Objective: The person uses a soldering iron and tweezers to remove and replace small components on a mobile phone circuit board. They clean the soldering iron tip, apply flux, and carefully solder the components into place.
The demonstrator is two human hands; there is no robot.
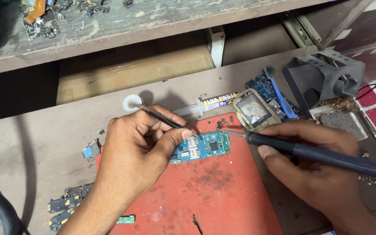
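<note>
Flux syringe (205,105), blue brush (279,93), worn phone housing (254,110), grey iron stand (331,74), loose boards (68,206) around the red mat.

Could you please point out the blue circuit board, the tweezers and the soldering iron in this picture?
Blue circuit board (209,147), head view: bare middle of the board.
Tweezers (162,117), head view: mid-shaft above the left hand.
Soldering iron (327,157), head view: dark handle.

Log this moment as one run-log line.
left hand: tweezers on blue circuit board | right hand: soldering iron, tip at board edge | base: red mat
</note>
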